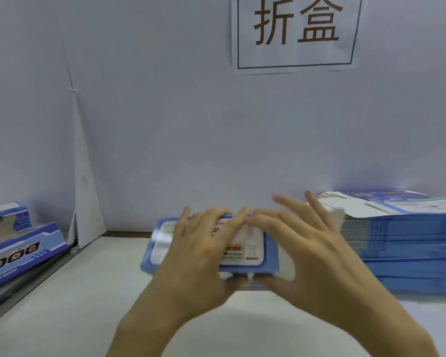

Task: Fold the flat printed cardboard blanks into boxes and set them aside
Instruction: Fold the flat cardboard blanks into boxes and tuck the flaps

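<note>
My left hand [198, 253] and right hand [307, 253] were bare, and so were both wrists and forearms; my fingers [182, 222] were long, slim and blurred.

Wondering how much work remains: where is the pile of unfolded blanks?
Head view: the stack of flat blanks sits on the table at the right, against the wall, beside the right hand.
</note>
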Demonstrator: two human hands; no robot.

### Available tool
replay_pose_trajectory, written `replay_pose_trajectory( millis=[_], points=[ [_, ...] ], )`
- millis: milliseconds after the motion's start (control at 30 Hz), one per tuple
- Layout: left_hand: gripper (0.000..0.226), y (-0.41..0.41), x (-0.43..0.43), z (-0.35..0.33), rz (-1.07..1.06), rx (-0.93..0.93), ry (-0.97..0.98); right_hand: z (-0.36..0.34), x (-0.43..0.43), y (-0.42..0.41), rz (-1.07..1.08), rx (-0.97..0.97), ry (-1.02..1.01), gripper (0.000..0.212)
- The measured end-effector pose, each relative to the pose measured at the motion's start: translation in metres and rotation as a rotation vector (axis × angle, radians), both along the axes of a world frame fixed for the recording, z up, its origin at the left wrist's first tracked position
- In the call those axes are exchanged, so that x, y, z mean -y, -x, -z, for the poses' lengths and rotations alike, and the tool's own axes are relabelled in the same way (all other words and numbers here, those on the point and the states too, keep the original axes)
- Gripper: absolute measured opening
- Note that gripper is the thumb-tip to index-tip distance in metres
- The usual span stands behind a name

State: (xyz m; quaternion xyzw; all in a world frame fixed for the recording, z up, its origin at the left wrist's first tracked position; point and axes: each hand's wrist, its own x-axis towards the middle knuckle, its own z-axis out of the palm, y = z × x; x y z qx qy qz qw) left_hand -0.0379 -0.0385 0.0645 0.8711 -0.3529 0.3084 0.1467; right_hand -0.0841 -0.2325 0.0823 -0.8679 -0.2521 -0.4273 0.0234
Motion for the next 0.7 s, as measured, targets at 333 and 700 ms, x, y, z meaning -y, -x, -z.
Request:
replay_pose_trajectory(
  millis=[333, 700],
  points=[
    [0.052, -0.021, -0.018, 0.006, 0.361, -0.789, 0.918, 0.011, 0.006, -0.014, -0.276, -0.455, -0.983, 0.066],
    [0.067, -0.031, 0.002, 0.025, 0.182, -1.17, 1.107, 0.052, 0.01, -0.052, -0.334, -0.849, -1.446, 0.056]
  ],
)
